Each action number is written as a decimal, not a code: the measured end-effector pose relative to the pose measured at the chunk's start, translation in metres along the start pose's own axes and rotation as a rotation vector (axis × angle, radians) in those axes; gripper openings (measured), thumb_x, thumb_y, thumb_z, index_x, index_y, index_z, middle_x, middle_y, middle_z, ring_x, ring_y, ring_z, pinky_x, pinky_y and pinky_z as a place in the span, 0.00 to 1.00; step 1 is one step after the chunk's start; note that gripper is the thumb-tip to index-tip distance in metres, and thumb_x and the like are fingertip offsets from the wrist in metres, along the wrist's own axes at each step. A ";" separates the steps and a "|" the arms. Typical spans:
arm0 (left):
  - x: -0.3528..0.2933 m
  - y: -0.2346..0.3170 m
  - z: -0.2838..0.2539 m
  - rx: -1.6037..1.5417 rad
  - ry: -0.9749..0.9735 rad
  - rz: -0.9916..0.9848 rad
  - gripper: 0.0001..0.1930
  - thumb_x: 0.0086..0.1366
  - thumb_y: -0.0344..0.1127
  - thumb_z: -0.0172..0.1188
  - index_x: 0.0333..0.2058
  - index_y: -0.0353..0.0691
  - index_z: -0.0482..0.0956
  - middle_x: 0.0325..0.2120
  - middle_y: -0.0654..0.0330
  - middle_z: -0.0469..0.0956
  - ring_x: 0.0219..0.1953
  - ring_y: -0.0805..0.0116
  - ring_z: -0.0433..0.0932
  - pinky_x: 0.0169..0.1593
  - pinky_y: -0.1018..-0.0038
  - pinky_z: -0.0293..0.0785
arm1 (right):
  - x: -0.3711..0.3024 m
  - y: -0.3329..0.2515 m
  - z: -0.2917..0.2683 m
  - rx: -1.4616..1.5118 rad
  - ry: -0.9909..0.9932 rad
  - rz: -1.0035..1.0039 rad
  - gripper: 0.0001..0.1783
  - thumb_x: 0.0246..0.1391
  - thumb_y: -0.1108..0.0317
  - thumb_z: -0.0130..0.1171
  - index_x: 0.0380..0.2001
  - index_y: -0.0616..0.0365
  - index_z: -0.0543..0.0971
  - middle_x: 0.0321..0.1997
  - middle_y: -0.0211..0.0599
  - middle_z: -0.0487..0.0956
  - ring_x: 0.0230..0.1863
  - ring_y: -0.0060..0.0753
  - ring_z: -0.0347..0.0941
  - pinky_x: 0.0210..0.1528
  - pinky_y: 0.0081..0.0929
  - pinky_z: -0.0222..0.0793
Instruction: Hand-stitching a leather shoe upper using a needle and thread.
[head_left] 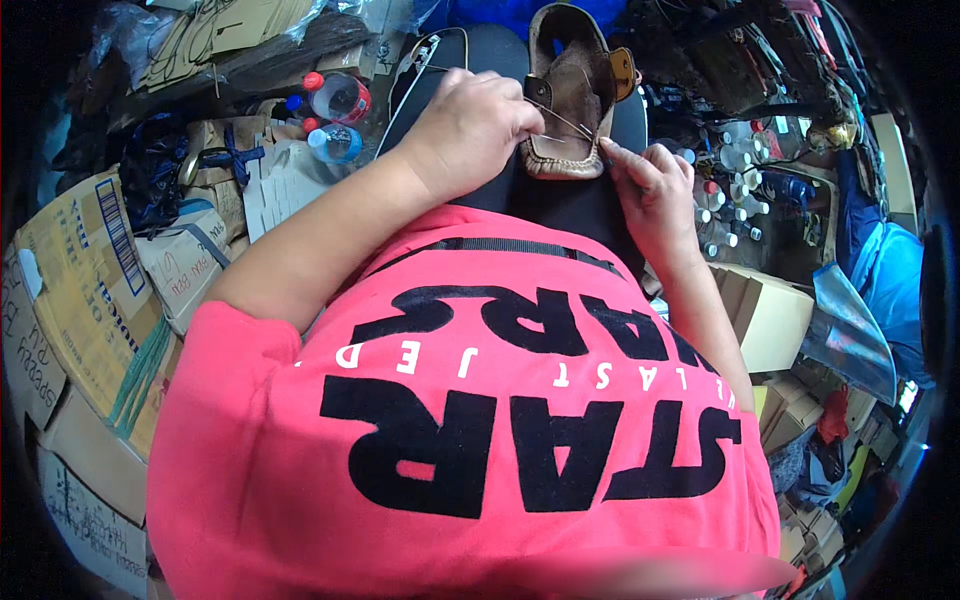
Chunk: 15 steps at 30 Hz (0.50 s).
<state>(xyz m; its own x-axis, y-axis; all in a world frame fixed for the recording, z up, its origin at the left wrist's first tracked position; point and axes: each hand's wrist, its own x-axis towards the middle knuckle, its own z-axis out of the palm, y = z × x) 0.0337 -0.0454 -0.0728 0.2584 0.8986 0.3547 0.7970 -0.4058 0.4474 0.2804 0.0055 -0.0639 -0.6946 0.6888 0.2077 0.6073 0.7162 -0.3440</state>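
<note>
A brown moccasin-style shoe (568, 85) rests on my dark-trousered lap, its gathered, stitched toe pointing toward me. Pale thread (562, 119) runs in thin strands across the shoe's opening. My left hand (475, 130) is closed at the left of the toe, thumb and forefinger pinching the thread; whether a needle is there is too small to tell. At the right edge of the toe, my right hand (655, 185) has its fingers curled, with thumb and forefinger gripping the rim. A tan flap with a stud (623, 72) stands out from the shoe's right side.
Plastic bottles (338, 98) stand left of my lap, and several small white-capped bottles (735, 190) sit at the right. Cardboard boxes (90, 290) are stacked on the left. A beige box (765, 315) lies by my right forearm. A blue plastic sheet (890, 285) hangs farther right.
</note>
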 end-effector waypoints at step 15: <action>0.020 -0.013 0.024 -0.067 -0.039 -0.021 0.08 0.55 0.38 0.63 0.34 0.63 0.84 0.25 0.68 0.70 0.35 0.66 0.71 0.40 0.65 0.60 | 0.039 0.053 -0.008 0.579 -0.413 0.197 0.14 0.53 0.78 0.55 0.40 0.51 0.82 0.36 0.29 0.73 0.45 0.28 0.66 0.52 0.23 0.62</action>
<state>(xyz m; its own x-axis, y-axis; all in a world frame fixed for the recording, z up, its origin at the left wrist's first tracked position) 0.0417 -0.0186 -0.0915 0.2640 0.9122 0.3135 0.7647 -0.3960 0.5084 0.2884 0.0709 -0.0663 -0.7515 0.6181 -0.2307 0.5145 0.3302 -0.7914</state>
